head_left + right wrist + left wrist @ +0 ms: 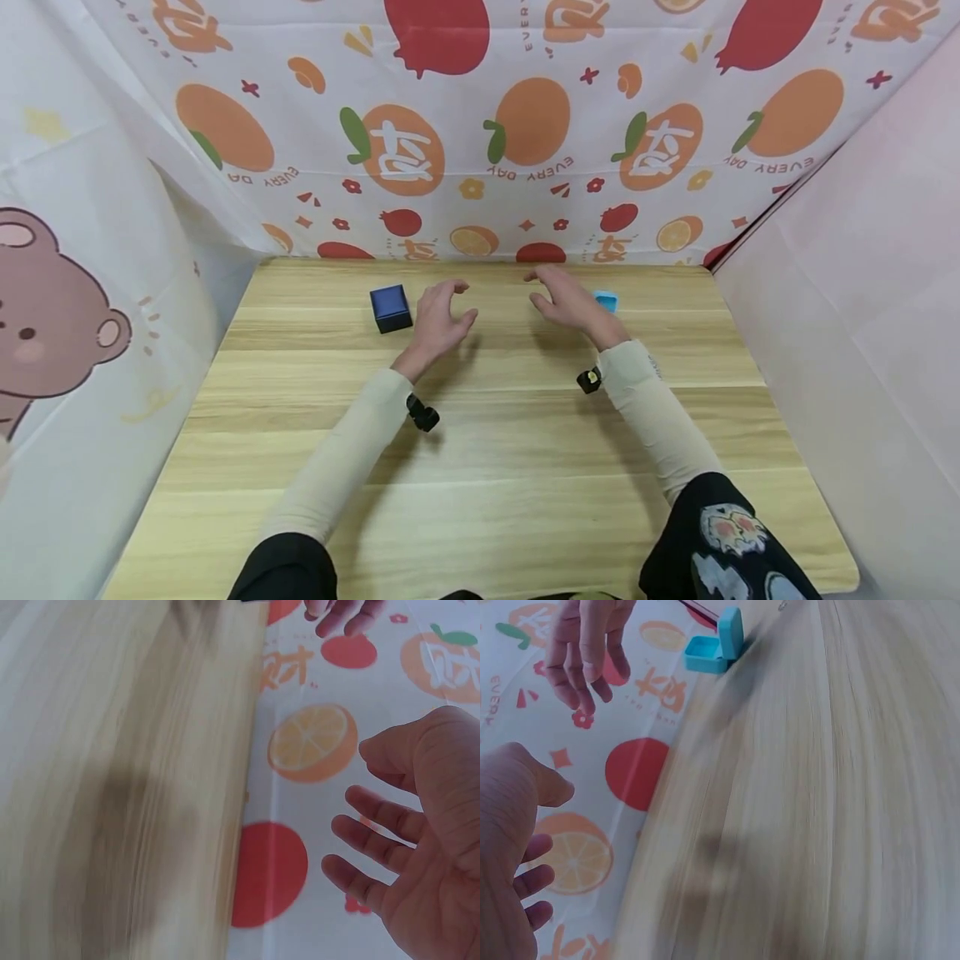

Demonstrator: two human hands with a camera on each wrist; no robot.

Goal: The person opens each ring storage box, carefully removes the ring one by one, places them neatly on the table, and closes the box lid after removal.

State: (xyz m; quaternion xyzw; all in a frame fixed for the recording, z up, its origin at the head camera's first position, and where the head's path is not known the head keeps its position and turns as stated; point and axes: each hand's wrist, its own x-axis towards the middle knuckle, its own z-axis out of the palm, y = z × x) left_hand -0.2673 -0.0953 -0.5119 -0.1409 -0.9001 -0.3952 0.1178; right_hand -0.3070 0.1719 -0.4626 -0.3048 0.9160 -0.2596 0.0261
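Both hands hover over the back part of the wooden table, palms facing each other with a gap between them. The left hand [438, 321] holds nothing; its fingers and thumb are spread and loosely bent. Just to its left stands a small dark blue box [390, 308] with black sides. My right hand [567, 302] is likewise bare, fingers relaxed. Behind its wrist, partly hidden in the head view, is a small light-blue case [606, 300]. From the left wrist view this turquoise case [707, 656] shows its lid raised; its inside is hard to make out.
The wooden table [487, 500] runs back to a hanging cloth [472, 150] printed with fruit. Pale cloth walls [847, 275] flank it on both sides, the left one bearing a bear drawing [52, 317]. A small black camera is strapped to each wrist.
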